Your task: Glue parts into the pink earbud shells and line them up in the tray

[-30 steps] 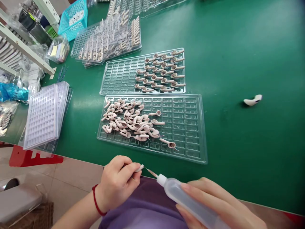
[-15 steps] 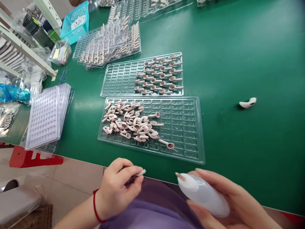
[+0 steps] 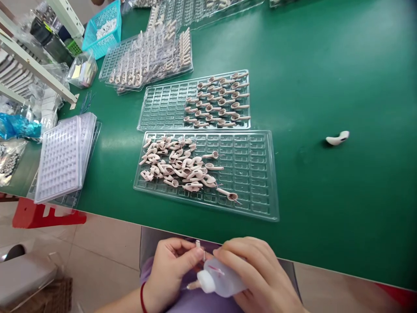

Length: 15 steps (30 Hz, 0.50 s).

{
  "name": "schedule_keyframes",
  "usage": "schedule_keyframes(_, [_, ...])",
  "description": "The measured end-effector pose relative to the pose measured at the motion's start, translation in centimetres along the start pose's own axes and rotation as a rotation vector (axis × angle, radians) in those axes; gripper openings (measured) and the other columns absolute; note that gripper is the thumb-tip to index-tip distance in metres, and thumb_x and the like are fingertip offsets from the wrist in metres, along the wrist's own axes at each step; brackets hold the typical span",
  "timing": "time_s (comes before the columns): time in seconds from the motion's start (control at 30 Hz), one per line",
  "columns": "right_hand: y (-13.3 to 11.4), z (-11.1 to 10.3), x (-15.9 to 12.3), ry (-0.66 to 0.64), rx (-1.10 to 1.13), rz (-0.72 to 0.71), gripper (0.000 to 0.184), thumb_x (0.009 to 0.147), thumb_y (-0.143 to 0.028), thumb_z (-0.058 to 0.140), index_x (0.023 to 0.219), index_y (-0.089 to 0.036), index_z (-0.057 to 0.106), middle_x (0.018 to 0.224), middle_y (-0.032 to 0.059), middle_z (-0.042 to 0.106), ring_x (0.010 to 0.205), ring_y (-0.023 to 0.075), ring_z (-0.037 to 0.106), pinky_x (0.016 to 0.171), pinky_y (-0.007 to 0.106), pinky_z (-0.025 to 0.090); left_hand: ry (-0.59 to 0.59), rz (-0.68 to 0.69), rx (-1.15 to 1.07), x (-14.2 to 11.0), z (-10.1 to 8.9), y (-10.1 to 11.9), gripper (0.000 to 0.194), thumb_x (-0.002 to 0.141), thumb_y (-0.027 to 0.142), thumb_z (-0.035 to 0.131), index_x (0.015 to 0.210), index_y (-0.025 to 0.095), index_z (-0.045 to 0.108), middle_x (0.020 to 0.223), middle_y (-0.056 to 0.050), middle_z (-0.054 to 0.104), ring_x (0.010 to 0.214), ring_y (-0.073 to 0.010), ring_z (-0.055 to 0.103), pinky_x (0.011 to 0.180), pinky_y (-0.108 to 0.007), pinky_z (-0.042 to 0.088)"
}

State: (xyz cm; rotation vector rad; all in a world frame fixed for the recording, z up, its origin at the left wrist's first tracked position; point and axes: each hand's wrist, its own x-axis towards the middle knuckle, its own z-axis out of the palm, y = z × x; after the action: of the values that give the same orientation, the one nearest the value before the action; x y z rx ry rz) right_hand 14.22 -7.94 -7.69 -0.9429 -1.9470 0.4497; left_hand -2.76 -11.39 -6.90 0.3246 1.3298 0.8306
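Note:
My left hand (image 3: 174, 267) is closed, thumb and fingers pinching a small white earbud shell (image 3: 198, 244) whose stem end points up. Wrapped round a translucent squeeze bottle (image 3: 224, 278) is my right hand (image 3: 260, 271). The bottle's white cap and thin nozzle (image 3: 193, 285) point left, below the shell and apart from it. The right fingertips are close to the shell; whether they touch it I cannot tell. Beyond my hands lies a clear tray (image 3: 254, 174) with a heap of loose earbud shells (image 3: 177, 163) on its left side, several with thin wires sticking out.
Behind it, another clear tray (image 3: 163, 104) carries shells in rows. A single earbud shell (image 3: 338, 138) lies on the green table (image 3: 309, 195) at right. Stacked trays (image 3: 58, 161) stand at left. Filled trays (image 3: 143, 61) and a blue basket (image 3: 87, 37) are farther back.
Both hands moved lower and toward each other, below the table edge. The shell turned from lying sideways to upright. The bottle's nozzle swung from near the shell to pointing left beneath it.

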Motion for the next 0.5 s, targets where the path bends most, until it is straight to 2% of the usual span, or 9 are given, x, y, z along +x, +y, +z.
schedule_keyframes(0.17, [0.09, 0.09, -0.18, -0.019, -0.022, -0.013, 0.025, 0.083, 0.002, 0.051, 0.094, -0.017, 0.062, 0.081, 0.0060, 0.064, 0.076, 0.0167, 0.057, 0.070, 0.030, 0.048, 0.016, 0.001, -0.052, 0.24, 0.29, -0.09, 0.027, 0.066, 0.037, 0.087, 0.066, 0.012, 0.077, 0.058, -0.002, 0.069, 0.048, -0.0069, 0.052, 0.048, -0.017, 0.040])
schedule_keyframes(0.5, [-0.17, 0.48, -0.56, -0.024, 0.010, 0.021, 0.026, 0.083, 0.002, 0.050, 0.096, -0.017, 0.062, 0.080, 0.0048, 0.065, 0.076, 0.0163, 0.057, 0.073, 0.031, 0.045, -0.042, 0.020, -0.027, 0.44, 0.08, 0.51, 0.020, 0.070, 0.031, 0.085, 0.066, 0.013, 0.078, 0.059, -0.003, 0.071, 0.051, -0.0081, 0.056, 0.053, -0.018, 0.043])
